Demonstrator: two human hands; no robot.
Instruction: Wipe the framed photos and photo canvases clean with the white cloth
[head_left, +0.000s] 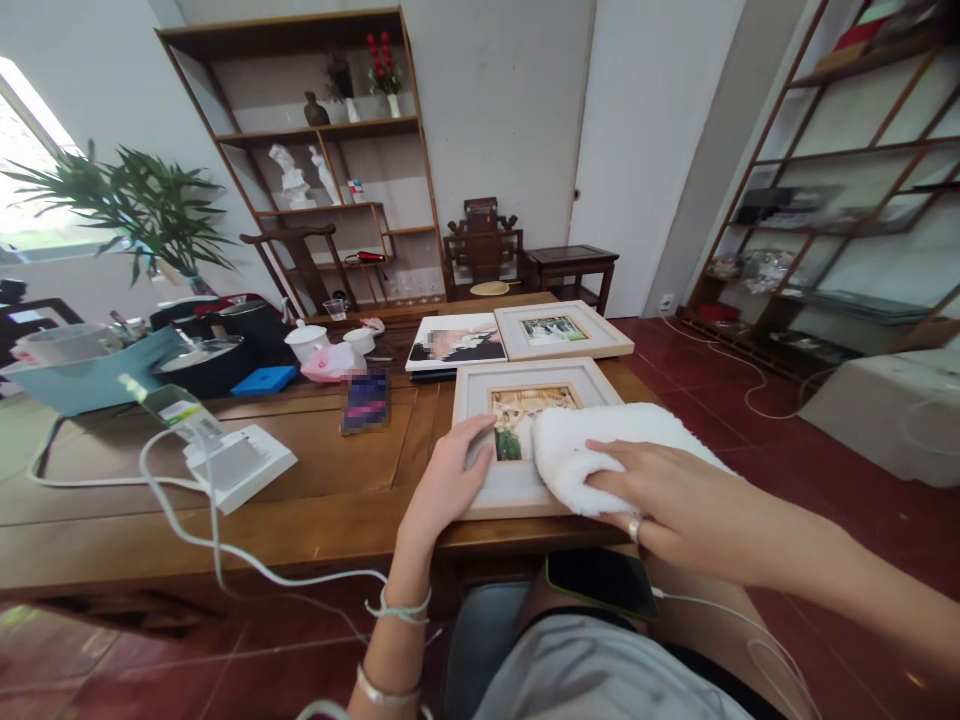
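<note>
A light wooden picture frame (480, 492) with a wide pale mat and a small photo (513, 420) in its middle lies flat at the table's front edge. On its left side rests my left hand (453, 468), fingers stretched out over the frame. My right hand (637, 490) grips a fluffy white cloth (570, 450), folded and laid over the right part of the frame and photo. The cloth hides the frame's right side. A ring shows on my right hand.
Behind lie another framed photo (600, 340) and a photo panel (459, 338). A phone (366, 402), a white box (244, 465) and a white cable (285, 578) are to the left. A dark phone (600, 582) rests on my lap.
</note>
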